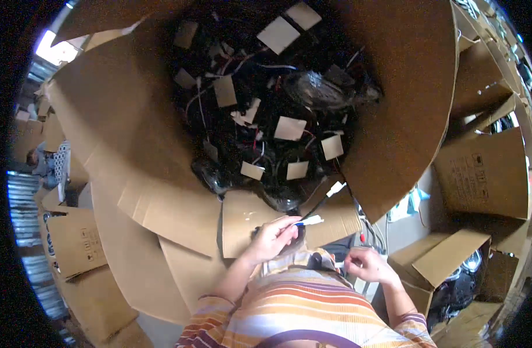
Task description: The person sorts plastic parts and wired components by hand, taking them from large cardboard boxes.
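My left hand (276, 239) is closed in a pinch on a black cable (318, 206), at the near edge of a large open cardboard box (126, 116). A white connector (335, 188) sits on the cable beyond my fingertips. White and blue pieces (311, 220) stick out beside my thumb. To the right, in front of my body, my right hand (370, 265) has its fingers curled together. A small white bit (339, 265) shows at its fingertips, too small to name. Deep in the box lie dark parts with wires, pale square tags (278, 35) and a clear plastic-wrapped piece (318, 90).
Cardboard flaps (173, 220) fold outward toward me. At the lower right stands an open carton with black and shiny parts (451, 298); another carton (483, 174) is above it. A carton (74, 243) and another person (58, 165) are at the left.
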Available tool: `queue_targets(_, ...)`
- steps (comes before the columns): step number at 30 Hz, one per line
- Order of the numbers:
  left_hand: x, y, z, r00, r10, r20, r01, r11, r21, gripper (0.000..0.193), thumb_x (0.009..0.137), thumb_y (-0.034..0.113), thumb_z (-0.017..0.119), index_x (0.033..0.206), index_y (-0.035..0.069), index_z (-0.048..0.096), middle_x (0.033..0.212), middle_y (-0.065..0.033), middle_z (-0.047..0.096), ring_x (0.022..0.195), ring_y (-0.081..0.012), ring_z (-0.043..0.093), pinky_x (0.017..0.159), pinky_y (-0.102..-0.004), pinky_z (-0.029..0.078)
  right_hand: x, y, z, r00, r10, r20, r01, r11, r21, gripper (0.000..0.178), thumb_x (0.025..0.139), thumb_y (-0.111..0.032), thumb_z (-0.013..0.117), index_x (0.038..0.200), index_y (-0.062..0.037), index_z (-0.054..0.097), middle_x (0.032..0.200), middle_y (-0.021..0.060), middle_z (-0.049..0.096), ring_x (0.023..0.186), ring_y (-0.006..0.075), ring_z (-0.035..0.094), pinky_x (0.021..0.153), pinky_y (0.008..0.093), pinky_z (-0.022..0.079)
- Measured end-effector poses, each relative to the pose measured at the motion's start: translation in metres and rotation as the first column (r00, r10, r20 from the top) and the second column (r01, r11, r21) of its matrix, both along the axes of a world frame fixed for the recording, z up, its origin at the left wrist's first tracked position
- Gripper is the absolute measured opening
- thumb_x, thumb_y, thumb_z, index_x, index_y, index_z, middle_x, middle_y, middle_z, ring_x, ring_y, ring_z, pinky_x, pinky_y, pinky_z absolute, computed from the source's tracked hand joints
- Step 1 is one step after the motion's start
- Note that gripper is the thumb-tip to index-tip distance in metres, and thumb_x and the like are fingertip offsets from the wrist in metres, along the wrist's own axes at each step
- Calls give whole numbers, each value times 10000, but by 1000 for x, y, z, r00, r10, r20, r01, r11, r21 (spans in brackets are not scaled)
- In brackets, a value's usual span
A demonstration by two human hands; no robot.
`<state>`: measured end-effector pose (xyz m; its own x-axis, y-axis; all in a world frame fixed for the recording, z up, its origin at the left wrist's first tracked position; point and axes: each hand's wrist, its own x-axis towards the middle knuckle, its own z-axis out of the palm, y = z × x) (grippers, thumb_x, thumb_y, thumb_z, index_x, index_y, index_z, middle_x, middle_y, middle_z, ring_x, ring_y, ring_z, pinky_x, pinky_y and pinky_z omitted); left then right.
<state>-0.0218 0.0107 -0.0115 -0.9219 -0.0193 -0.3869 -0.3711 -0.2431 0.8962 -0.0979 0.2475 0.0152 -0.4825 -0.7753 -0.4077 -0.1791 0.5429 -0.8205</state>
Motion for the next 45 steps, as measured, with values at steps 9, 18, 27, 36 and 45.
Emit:
queue_targets(9,7,9,-4,998,-31,-64,35,997,67,186,798,92,451,944,-14,492,707,-5,517,616,-47,454,555,-170,390,5,0,19,968,-28,250,65,988,-141,80,681,-84,497,667,-5,495,643,86,496,610,199,484,549,276,381)
queue_targets(18,12,-2,-4,982,-143,-120,153,985,75,167,815,110,405,780,-5,521,588,1,459,535,-55,408,482,-188,341,-7,-40,24,972,-171,161,217,913,-346,56,672,-65,504,658,-11,501,626,66,475,585,159,456,499,243,340)
queue_targets(27,9,-8,-3,936,-280,-212,244,953,-178,157,798,81,400,724,-14,501,600,-48,465,548,-102,444,486,-223,349,-15,-44,25,990,-131,43,138,919,-368,47,655,-54,499,642,-9,497,592,71,447,558,183,437,502,271,340)
queue_targets(36,7,-16,-6,899,-388,-203,372,921,-112,147,778,62,392,696,-17,485,634,-86,483,576,-189,485,530,-262,378,-25,-44,15,985,-72,154,121,934,-337,54,668,-58,510,663,-4,503,642,78,499,624,192,482,552,265,378)
queue_targets(45,4,-10,-6,832,-473,-289,428,880,-207,144,762,60,401,656,-10,467,593,-106,469,548,-240,475,498,-292,366,-16,-57,12,991,-25,135,68,943,-326,61,662,-64,513,654,-4,502,634,86,496,627,215,484,554,289,381)
